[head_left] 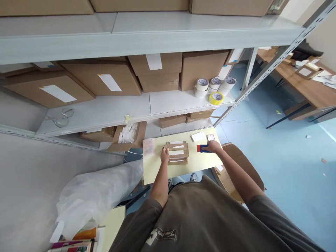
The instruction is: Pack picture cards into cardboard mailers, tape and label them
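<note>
On the pale yellow table [193, 162] lies a small brown cardboard package [179, 147] with white paper strips across it. My left hand [165, 155] is at the package's left edge, fingers closed on that side. A blue-and-red flat object [202, 148] is in my right hand [214, 147], to the right of the package and apart from it; its exact kind is unclear. Beyond my right hand lie a phone-like rectangle [210, 137] and a white slip or pad [198, 137]. A pinkish printed sheet [148, 146] rests at the table's left end.
Metal shelving [168, 40] with cardboard boxes [101, 78] rises behind the table. Tape rolls [215, 98] and glasses [62, 120] sit on one shelf. An open carton [237, 161] stands at the right, a clear plastic bag roll [102, 189] at the left.
</note>
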`<action>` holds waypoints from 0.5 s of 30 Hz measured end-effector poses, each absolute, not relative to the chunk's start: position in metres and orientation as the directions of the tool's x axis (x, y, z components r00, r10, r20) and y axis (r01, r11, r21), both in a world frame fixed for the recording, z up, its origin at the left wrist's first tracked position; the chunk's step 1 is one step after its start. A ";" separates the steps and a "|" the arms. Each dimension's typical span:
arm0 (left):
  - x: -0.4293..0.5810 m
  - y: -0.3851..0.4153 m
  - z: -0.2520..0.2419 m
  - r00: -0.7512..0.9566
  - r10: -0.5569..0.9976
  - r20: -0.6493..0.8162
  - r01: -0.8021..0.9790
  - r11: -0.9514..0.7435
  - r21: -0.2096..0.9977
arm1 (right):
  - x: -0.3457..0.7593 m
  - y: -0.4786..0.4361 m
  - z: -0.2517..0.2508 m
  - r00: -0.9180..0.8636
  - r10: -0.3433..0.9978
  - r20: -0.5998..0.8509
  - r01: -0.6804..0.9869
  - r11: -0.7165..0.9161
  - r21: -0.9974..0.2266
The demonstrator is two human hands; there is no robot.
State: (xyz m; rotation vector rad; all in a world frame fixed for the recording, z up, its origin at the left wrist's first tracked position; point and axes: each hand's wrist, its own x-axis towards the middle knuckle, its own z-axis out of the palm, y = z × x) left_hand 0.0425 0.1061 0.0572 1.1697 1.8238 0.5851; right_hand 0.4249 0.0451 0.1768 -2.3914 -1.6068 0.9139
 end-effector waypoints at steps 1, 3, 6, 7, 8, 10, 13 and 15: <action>0.042 0.106 0.058 -0.181 0.894 -0.410 0.493 0.443 0.748 | 0.417 0.050 0.175 0.269 0.866 -0.421 0.819 -0.436 -0.374; 0.041 0.107 0.058 -0.185 0.894 -0.408 0.507 0.442 0.739 | 0.392 0.063 0.168 0.314 0.837 -0.449 0.859 -0.452 -0.242; 0.040 0.107 0.055 -0.187 0.891 -0.413 0.522 0.446 0.727 | 0.340 0.083 0.152 0.331 0.805 -0.492 0.889 -0.440 -0.123; 0.040 0.107 0.053 -0.185 0.892 -0.412 0.525 0.444 0.726 | 0.324 0.087 0.146 0.323 0.799 -0.507 0.890 -0.438 -0.125; 0.039 0.107 0.052 -0.182 0.893 -0.412 0.526 0.442 0.727 | 0.310 0.090 0.140 0.317 0.798 -0.513 0.886 -0.442 -0.140; 0.038 0.107 0.050 -0.179 0.896 -0.407 0.524 0.437 0.731 | 0.293 0.091 0.130 0.300 0.806 -0.511 0.886 -0.433 -0.163; 0.038 0.107 0.047 -0.189 0.897 -0.400 0.528 0.437 0.729 | 0.298 0.080 0.118 0.340 0.788 -0.514 0.864 -0.477 -0.159; 0.039 0.108 0.047 -0.199 0.896 -0.396 0.538 0.438 0.720 | 0.314 0.064 0.109 0.416 0.761 -0.498 0.824 -0.547 -0.148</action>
